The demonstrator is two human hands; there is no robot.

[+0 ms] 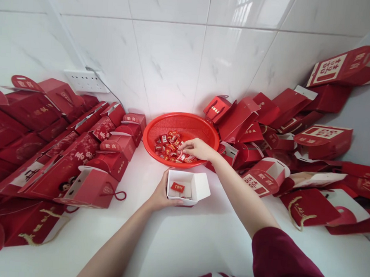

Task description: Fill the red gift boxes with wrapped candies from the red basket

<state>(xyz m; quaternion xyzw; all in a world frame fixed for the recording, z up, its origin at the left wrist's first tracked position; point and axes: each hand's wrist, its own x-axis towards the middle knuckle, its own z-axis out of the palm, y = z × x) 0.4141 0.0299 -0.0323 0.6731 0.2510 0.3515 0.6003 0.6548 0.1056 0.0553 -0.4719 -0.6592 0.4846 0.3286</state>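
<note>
My left hand point(161, 194) grips a small gift box point(185, 201) by its left side, thumb along the near edge. The box stands open, white inside, its lid flap point(202, 185) folded out to the right. Inside lies a red packet point(178, 187) with gold print, beside another small item I cannot make out. My right hand point(197, 149) reaches into a red plastic basket point(210, 136), its fingers bent and apart over a heap of red-wrapped candies point(168, 148). Its lower fingertips touch the candies or hover just above them; I cannot tell which.
Rows of red gift boxes point(119, 149) crowd the left side of the white table point(163, 245). More red boxes point(257, 177) are piled loosely on the right, some with lids up. A socket strip point(86, 81) with a cable is on the tiled wall point(170, 63) behind.
</note>
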